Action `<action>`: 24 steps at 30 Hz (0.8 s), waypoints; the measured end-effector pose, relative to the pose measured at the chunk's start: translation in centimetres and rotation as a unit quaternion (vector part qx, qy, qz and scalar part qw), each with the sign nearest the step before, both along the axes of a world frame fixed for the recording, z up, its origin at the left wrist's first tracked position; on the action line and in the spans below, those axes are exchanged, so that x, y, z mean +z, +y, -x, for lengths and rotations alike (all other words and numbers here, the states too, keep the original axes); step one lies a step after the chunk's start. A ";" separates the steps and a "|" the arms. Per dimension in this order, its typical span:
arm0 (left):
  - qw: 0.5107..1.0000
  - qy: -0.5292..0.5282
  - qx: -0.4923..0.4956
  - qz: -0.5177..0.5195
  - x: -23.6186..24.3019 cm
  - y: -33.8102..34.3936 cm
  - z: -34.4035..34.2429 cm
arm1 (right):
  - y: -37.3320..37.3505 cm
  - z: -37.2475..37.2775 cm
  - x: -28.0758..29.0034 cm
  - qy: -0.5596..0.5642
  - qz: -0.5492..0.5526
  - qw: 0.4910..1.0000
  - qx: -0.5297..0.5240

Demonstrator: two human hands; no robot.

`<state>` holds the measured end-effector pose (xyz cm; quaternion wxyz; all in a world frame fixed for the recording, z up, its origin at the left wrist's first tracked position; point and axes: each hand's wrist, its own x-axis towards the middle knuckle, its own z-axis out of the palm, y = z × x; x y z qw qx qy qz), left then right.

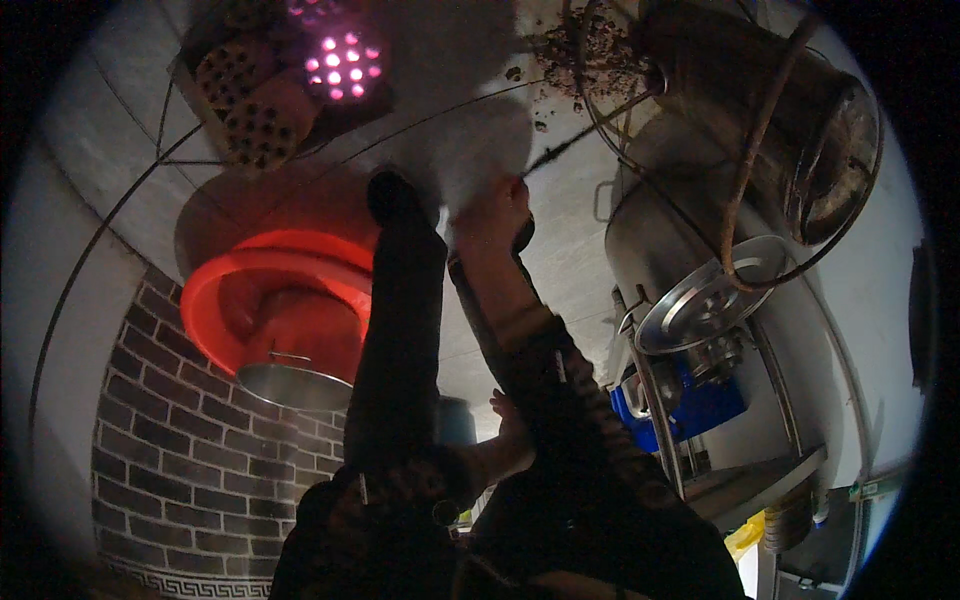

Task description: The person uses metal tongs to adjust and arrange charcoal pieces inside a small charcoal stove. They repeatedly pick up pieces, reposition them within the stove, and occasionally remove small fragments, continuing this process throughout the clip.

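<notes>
My right hand [498, 208] reaches down toward the floor at the middle, closed round a thin dark metal rod [565, 147]. The rod's far end reaches a small opening in the side of a sooty metal cylinder [740, 110], perhaps a stove, at the upper right. Crumbled ash [590, 55] is scattered beside that cylinder. Bent across my lap, my left hand [513, 425] rests near my right sleeve, fingers partly showing and nothing visible in them. Several honeycomb coal briquettes [265, 125] stand at the upper left, one glowing pink [345, 68].
A red plastic basin [215, 310] stands left of my leg, a round metal piece [300, 387] below it. On the right are a large steel pot [640, 225], a shiny lid [690, 320], a blue container [695, 410] and a metal-legged stand [655, 420]. Thin cables cross the floor.
</notes>
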<state>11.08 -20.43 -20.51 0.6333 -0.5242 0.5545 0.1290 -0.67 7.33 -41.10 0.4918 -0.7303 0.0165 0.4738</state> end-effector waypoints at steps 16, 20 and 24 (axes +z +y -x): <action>0.998 -0.003 -0.052 -0.045 0.1 1.1 0.3 | 3.3 -2.2 -3.5 0.054 0.115 0.984 0.125; 0.996 -0.002 -0.063 -0.060 -0.5 2.3 -0.3 | -2.8 -0.7 2.6 -0.173 0.066 0.926 0.330; 0.994 -0.007 -0.082 -0.071 -0.7 2.3 -1.3 | -6.2 -0.4 8.5 0.133 0.220 0.958 0.125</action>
